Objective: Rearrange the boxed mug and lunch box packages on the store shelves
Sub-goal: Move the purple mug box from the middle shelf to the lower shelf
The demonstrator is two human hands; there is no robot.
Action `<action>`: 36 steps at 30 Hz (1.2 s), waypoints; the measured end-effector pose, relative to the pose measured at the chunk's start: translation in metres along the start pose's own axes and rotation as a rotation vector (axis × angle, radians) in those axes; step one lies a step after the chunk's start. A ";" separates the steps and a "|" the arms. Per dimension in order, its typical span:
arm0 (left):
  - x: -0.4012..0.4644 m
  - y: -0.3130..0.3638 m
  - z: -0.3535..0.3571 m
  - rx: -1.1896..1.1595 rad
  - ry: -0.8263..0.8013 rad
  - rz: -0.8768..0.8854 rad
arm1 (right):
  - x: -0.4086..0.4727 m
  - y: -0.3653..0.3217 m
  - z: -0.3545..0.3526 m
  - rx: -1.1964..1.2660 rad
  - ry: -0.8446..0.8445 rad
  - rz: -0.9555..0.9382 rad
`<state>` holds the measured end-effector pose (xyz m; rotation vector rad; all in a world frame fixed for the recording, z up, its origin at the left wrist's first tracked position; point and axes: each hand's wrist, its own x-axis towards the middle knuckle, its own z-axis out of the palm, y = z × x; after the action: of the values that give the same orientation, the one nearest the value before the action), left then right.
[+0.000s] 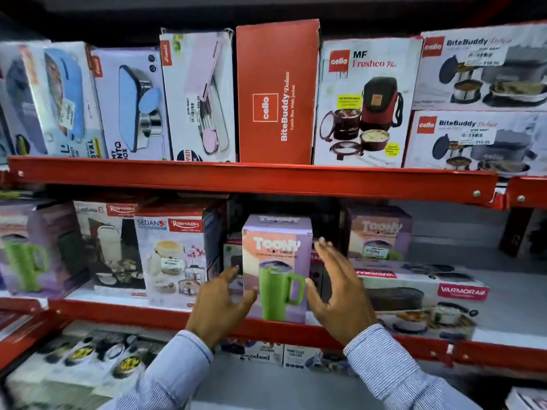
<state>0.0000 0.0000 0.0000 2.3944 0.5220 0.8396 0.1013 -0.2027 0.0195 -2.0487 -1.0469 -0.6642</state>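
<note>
A lilac Toony tumbler box (276,261), printed with a green mug, stands upright at the front of the middle shelf (165,316). My left hand (220,303) is at the box's lower left edge, fingers spread, thumb tip near its side. To the box's right my right hand (337,287) is held flat and upright, a small gap away. Neither hand grips the box. A second Toony box (380,232) sits further back on the right, on a long Varmora lunch box package (420,297).
A Rishabh Sedan lunch box package (171,255) stands just left of the tumbler box, with another mug box (32,247) at the far left. The upper shelf (251,177) holds a row of Cello lunch box packages, including a red BiteBuddy box (276,93). More boxes lie below.
</note>
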 end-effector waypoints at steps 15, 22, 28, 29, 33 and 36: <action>-0.010 0.006 0.013 -0.385 0.028 0.019 | -0.008 0.015 0.012 0.521 -0.132 0.368; -0.076 0.012 -0.003 -0.458 0.192 0.185 | -0.072 0.002 -0.034 0.572 0.009 0.231; -0.133 -0.017 0.024 -0.268 0.101 0.240 | -0.140 0.012 -0.024 0.519 -0.040 0.259; -0.141 -0.025 0.034 -0.274 0.081 0.219 | -0.150 0.017 -0.019 0.518 -0.068 0.286; -0.164 -0.051 0.076 -0.312 -0.104 0.050 | -0.184 0.043 0.010 0.539 -0.187 0.401; -0.169 -0.070 0.114 -0.276 -0.238 -0.114 | -0.200 0.065 0.039 0.539 -0.268 0.521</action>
<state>-0.0604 -0.0737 -0.1934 2.1506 0.4133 0.5290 0.0528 -0.2897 -0.1699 -1.8294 -0.6811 0.1537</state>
